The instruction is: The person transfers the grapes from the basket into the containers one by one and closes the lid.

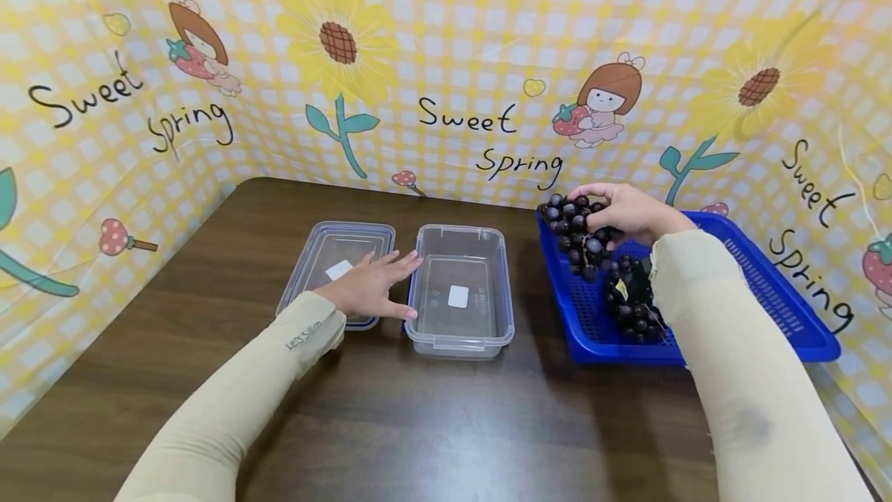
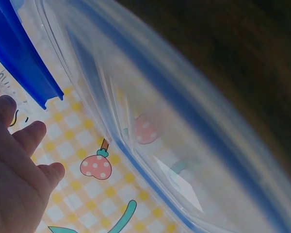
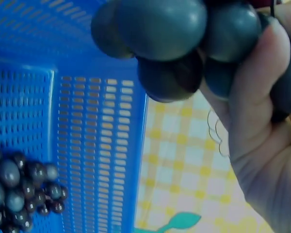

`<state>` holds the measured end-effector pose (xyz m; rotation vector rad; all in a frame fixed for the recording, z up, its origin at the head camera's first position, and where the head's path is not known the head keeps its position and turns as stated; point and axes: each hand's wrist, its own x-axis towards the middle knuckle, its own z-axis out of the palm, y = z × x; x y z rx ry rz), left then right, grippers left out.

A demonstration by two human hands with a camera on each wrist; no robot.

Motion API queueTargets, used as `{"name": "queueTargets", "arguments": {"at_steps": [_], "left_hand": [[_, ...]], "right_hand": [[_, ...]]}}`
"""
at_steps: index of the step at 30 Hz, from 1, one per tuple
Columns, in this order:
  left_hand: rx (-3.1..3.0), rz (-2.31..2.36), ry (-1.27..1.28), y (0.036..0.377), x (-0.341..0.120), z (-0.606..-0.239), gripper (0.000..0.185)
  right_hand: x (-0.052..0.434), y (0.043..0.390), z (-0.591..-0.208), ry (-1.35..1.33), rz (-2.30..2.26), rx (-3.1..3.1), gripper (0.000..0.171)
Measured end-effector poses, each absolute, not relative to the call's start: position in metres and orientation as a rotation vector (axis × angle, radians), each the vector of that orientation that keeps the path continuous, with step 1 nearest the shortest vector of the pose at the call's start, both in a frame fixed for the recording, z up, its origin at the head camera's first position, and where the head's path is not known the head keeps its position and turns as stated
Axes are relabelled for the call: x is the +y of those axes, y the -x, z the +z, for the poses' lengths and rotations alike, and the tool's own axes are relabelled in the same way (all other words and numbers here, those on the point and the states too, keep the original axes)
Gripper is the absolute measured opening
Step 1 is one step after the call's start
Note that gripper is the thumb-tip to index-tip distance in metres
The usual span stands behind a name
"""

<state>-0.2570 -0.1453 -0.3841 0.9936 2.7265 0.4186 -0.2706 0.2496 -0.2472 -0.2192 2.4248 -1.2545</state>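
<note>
In the head view my right hand (image 1: 630, 211) grips a bunch of dark grapes (image 1: 567, 227) over the left rear of a blue plastic basket (image 1: 599, 353). The right wrist view shows the thumb pressed against the held grapes (image 3: 162, 29). A second bunch of grapes (image 1: 634, 320) lies in the basket, partly hidden by my right sleeve. My left hand (image 1: 372, 285), fingers spread, is at the left rim of a clear rectangular container (image 1: 488, 343) with nothing inside. Beneath that hand lies a clear lid with a blue seal (image 1: 348, 246), partly covered.
Everything stands on a dark wooden table (image 1: 446, 424). A yellow checked cloth (image 1: 446, 45) with printed flowers and figures hangs behind and at both sides. The basket is at the right, a strip of tabletop separating it from the container.
</note>
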Motion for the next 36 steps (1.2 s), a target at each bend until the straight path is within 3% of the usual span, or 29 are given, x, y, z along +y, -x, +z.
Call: {"name": "queueTargets", "arguments": {"at_steps": [36], "left_hand": [[2.724, 0.316, -0.995, 0.252, -0.143, -0.375, 0.091]], "right_hand": [[0.139, 0.276, -0.29, 0.219, -1.528, 2.322, 0.043]]}}
